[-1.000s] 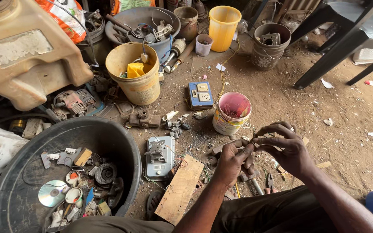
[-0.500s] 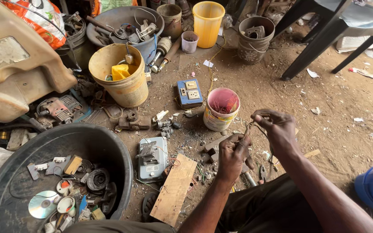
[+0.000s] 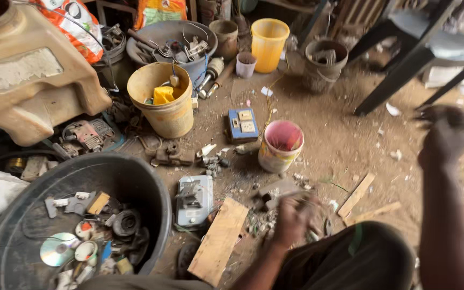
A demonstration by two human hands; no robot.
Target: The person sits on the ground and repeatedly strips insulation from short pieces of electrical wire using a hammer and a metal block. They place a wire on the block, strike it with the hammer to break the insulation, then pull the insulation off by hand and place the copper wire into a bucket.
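My left hand point(image 3: 295, 217) is low over the dirt floor among small scrap pieces point(image 3: 275, 189), fingers curled and blurred; whether it holds anything is unclear. My right hand point(image 3: 447, 134) is lifted off to the right, away from the left hand and blurred by motion, so its contents cannot be made out. A small bucket with a pink inside point(image 3: 280, 146) stands just beyond the left hand. A wooden board point(image 3: 220, 240) lies to the left of that hand, beside a grey electrical unit point(image 3: 194, 200).
A big black tub point(image 3: 151, 188) with discs and scrap sits lower left. Behind it are a tan jerrycan point(image 3: 28, 80), a yellow bucket point(image 3: 162, 113), a blue switch box point(image 3: 243, 124) and a grey basin point(image 3: 189, 29). Dark chair legs point(image 3: 398, 70) stand upper right; wooden sticks point(image 3: 356, 194) lie near my knee.
My hands, which were together working a small piece, have separated. The right hand swung up and to the right; the left dropped toward the scrap on the floor.
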